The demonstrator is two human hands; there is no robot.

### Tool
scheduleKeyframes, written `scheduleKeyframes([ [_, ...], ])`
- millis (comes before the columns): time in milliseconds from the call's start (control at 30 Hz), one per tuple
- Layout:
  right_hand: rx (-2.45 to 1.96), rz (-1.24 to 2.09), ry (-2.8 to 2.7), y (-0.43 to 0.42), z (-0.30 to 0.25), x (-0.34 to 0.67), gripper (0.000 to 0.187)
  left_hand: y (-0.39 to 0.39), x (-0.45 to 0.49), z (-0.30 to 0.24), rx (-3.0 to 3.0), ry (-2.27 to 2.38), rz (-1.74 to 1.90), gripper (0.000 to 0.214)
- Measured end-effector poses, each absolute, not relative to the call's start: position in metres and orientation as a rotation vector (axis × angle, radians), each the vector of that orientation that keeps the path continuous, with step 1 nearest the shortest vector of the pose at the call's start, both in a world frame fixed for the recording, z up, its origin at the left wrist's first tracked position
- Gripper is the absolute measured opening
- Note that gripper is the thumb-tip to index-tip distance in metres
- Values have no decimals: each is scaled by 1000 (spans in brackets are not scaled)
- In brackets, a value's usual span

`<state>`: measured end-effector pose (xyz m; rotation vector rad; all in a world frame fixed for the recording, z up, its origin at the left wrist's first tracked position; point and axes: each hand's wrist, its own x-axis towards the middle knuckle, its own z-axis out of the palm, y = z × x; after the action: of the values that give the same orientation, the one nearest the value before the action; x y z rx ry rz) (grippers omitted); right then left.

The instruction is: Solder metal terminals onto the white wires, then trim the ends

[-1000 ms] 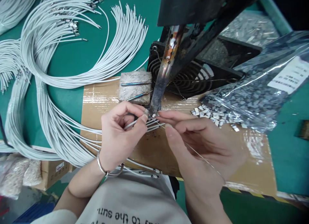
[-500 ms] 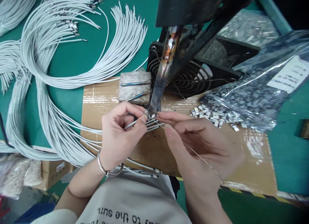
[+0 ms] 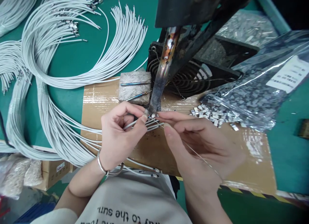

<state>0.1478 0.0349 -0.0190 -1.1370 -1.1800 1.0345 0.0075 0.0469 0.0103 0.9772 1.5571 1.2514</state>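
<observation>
Thumb and forefinger of my left hand (image 3: 122,133) are pinched at the end of a white cable (image 3: 130,124), just left of the soldering iron's tip. The soldering iron (image 3: 160,80) comes down from above, and its tip meets a small metal piece (image 3: 153,115) at the cable end. My right hand (image 3: 202,143) grips a thin solder wire (image 3: 201,158) behind the thumb, and the wire's front end reaches under the tip. Its forefinger stretches to the metal piece. The exact joint is partly hidden by fingers. Several more white cable ends pass beneath both hands.
Bundles of white cables (image 3: 60,77) cover the left side. A grey pad (image 3: 134,79) with two thin metal rods lies by the iron. Behind stands a black fan (image 3: 193,77). Loose metal pieces (image 3: 212,116) spill from a plastic bag (image 3: 260,88) onto cardboard (image 3: 253,166).
Almost nothing differs. My right thumb has shifted very slightly left along the solder wire; my left hand and the iron stay in place.
</observation>
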Motion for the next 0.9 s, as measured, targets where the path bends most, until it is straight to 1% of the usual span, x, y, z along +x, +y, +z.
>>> scheduleKeyframes([
  [900, -1139, 1018, -1182, 34, -18, 149, 21, 44, 6, 9, 1006, 1545, 1226, 13],
])
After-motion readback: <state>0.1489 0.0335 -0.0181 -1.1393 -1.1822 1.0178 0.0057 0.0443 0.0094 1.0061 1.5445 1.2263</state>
